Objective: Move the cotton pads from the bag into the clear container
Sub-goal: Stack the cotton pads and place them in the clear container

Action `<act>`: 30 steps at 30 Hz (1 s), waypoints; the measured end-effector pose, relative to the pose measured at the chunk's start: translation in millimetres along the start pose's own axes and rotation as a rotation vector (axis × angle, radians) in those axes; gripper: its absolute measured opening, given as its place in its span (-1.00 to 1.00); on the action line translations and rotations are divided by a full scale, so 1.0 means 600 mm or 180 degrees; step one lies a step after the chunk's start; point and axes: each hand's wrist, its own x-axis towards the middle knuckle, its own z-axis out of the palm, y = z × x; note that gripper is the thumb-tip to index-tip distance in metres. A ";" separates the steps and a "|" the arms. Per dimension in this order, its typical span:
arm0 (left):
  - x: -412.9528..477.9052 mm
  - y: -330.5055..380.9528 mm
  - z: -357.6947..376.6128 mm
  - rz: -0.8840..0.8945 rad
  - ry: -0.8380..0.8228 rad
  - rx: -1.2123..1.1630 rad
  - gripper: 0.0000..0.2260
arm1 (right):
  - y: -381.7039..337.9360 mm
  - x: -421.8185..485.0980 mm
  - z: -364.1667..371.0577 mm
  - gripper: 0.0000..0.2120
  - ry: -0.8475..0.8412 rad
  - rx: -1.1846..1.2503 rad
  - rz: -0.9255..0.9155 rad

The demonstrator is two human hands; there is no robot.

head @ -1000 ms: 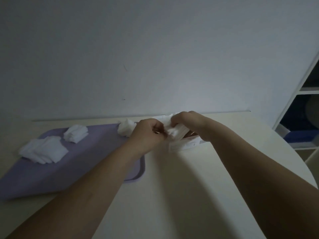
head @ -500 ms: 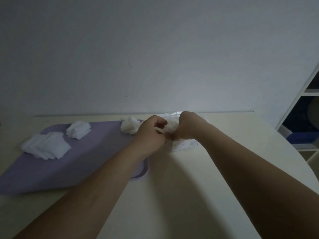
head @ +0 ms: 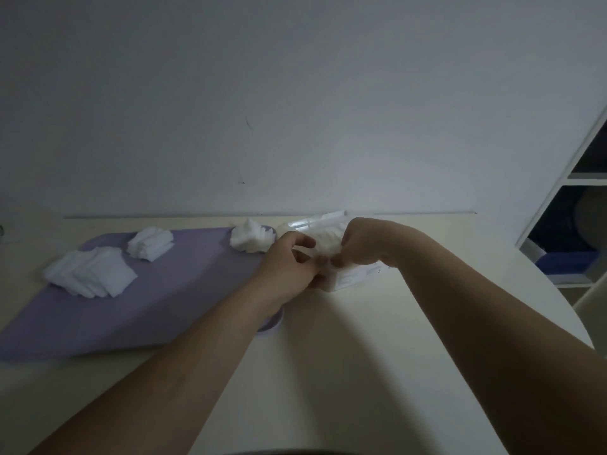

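A white plastic bag (head: 359,276) of cotton pads lies on the cream table, just right of the purple tray. My left hand (head: 289,267) and my right hand (head: 361,244) meet at the bag's left end, and both pinch it with curled fingers. A white stack of cotton pads (head: 323,246) shows between the two hands. Whether that stack sits inside the bag is hidden by my fingers. Right behind the hands, near the wall, stands the clear container (head: 323,221).
A purple tray (head: 170,300) lies on the left with three piles of cotton pads: one large (head: 90,274), one small (head: 151,243), one at its far right corner (head: 251,239). A white shelf unit (head: 578,205) stands at the right. The table's round edge curves at the right.
Both hands have come lower onto the bag and closer together. The pad stack my right hand held up a second ago now sits low between the hands.
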 end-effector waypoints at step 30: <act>0.102 -0.012 -0.167 0.0419 -0.0429 0.3657 -0.41 | -0.156 -0.014 0.188 -0.72 0.0695 0.2993 -0.0583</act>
